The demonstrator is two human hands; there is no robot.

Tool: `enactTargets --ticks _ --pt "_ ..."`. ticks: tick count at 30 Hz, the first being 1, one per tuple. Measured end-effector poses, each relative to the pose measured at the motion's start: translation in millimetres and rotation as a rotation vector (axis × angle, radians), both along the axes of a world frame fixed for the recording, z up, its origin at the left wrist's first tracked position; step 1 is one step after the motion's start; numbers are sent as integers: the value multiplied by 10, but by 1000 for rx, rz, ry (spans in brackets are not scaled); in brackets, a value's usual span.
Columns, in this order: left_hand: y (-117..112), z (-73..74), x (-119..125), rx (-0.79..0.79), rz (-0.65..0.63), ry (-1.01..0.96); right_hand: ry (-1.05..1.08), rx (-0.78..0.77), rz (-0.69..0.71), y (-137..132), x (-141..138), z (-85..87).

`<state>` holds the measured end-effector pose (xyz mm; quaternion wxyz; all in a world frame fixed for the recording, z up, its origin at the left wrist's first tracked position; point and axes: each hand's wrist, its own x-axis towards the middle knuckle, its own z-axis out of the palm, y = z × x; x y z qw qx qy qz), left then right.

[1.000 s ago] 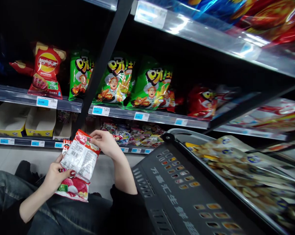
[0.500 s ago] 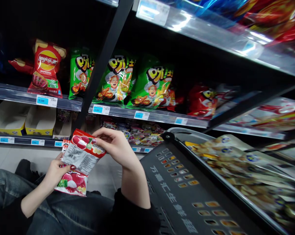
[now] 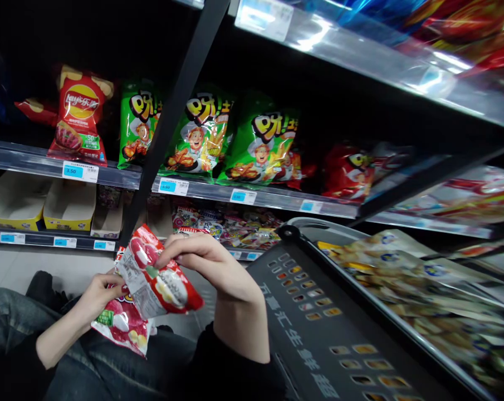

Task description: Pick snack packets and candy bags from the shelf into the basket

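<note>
My right hand (image 3: 201, 259) is closed in a pinch on a red and white snack packet (image 3: 157, 275) printed with lychee fruit, tilted so its front shows. My left hand (image 3: 99, 292) is closed on a second lychee packet (image 3: 122, 326) lower down, over my jeans-clad lap. Both hands are in front of the lower shelf, to the left of a dark grey shopping basket (image 3: 302, 312).
The basket holds several pale snack bags (image 3: 402, 267). A shelf rail (image 3: 252, 197) carries green chip bags (image 3: 255, 147), a red Lay's bag (image 3: 78, 120) and red bags (image 3: 352, 170). Yellow open cartons (image 3: 43, 206) and small sweets (image 3: 226, 225) sit on the bottom shelf.
My right hand has turned the upper packet from its printed back towards its red front and lifted it off the lower packet, moving slightly right. The left hand has stayed low.
</note>
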<state>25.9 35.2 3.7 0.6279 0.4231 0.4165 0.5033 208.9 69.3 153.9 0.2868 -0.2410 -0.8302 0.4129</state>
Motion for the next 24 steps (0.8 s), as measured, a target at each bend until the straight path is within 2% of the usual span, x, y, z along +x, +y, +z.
enactTargets --ticks 3,5,8,10,12,14,20,24 --pt "13 -36 -15 -16 -4 40 -82 82 -17 -144 -53 83" --pt "21 -56 -31 4 11 67 -157 210 -146 -227 -123 116" --pt "8 -51 -48 57 -15 102 -251 516 -388 -245 -234 111" --pt "-12 -26 -50 87 -84 127 -303 595 -450 -185 -278 77" --pt "-33 -2 -43 125 -129 135 -333 500 -447 -101 -287 35" --pt "-48 10 -31 140 -113 131 -321 366 -430 -26 -270 -5" --pt "-71 7 -9 77 -121 46 -164 132 -411 112 -196 -110" --pt "-89 14 -28 119 -136 44 -174 32 -516 302 -148 -288"
